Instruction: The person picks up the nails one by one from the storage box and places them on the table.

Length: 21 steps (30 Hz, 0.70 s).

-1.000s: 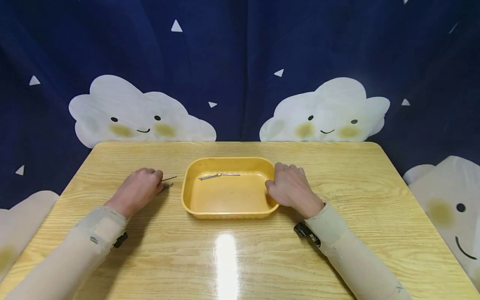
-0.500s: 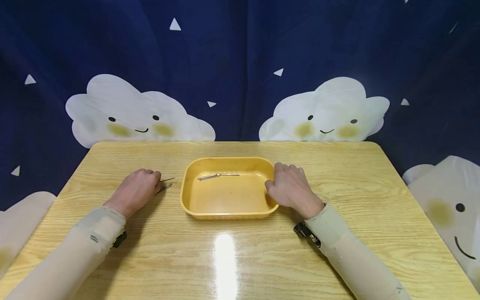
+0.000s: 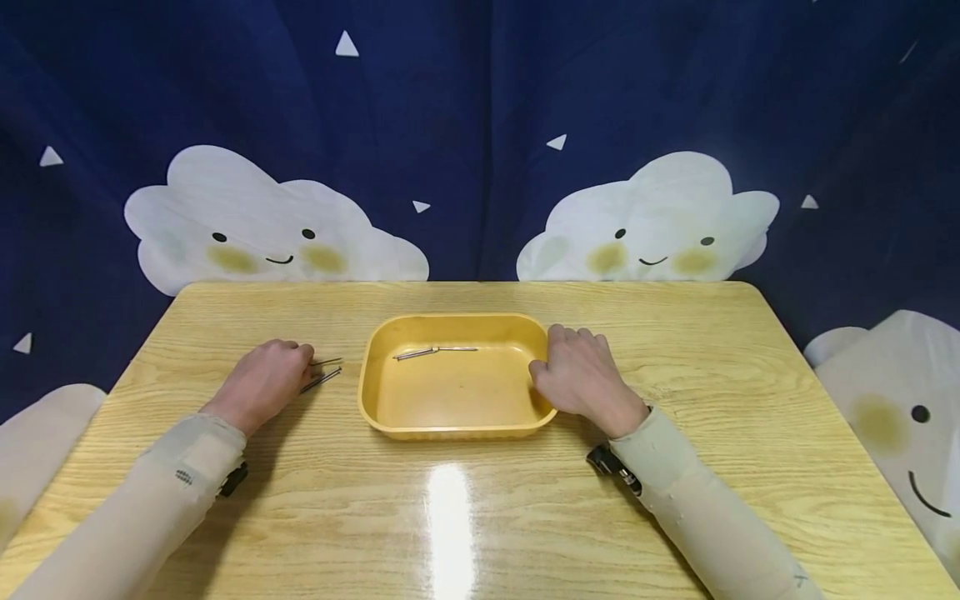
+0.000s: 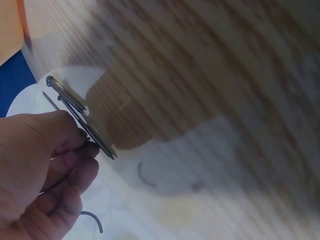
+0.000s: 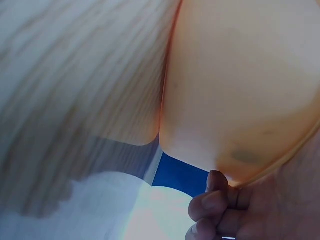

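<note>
My left hand [image 3: 258,383] is low over the table, left of the tray, its thumb and fingers pinching a thin metal nail [image 4: 51,101] whose pointed end sticks out. Right beside the fingertips, several more nails [image 3: 321,381] lie close together on the wood; heads and sharp tips show in the left wrist view. A yellow plastic tray [image 3: 461,432] stands mid-table, and my right hand [image 3: 585,375] grips its right rim, thumb inside. Toward the back of the tray's floor lie a few nails [image 3: 417,354], partly end to end.
The wooden table [image 3: 337,517] reaches back to a dark blue curtain [image 3: 480,125] with white clouds printed on it. A bright light reflection falls on the wood in front of the tray.
My left hand has drawn slightly left, away from the tray, with its nail, uncovering more of the nails on the table. The right hand keeps its hold on the rim.
</note>
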{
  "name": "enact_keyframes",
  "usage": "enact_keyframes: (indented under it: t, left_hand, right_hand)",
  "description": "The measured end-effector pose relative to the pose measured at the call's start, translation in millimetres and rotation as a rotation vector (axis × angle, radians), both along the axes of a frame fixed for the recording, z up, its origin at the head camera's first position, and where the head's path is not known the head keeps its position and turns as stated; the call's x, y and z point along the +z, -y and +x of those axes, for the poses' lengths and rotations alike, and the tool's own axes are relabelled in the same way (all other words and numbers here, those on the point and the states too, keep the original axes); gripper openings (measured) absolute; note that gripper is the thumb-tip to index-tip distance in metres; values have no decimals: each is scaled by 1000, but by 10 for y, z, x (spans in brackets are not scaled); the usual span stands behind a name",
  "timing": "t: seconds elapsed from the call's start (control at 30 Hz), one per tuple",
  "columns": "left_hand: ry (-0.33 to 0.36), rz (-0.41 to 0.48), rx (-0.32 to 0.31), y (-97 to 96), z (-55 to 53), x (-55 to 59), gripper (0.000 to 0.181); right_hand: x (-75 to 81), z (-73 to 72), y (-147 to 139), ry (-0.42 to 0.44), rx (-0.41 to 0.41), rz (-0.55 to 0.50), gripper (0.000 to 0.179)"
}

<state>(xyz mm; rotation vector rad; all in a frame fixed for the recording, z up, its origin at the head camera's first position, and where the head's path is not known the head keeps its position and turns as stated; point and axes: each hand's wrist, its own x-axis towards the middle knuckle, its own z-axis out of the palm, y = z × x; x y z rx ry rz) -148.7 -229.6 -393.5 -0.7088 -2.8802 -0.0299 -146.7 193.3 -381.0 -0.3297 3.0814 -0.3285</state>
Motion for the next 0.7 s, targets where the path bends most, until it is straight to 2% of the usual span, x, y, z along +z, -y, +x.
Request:
enact_keyframes:
  t: [0.7]
  left_hand:
    - [29,1,15,12,1,15,17]
  right_hand:
    - [10,-3,5,6,-4,2,24]
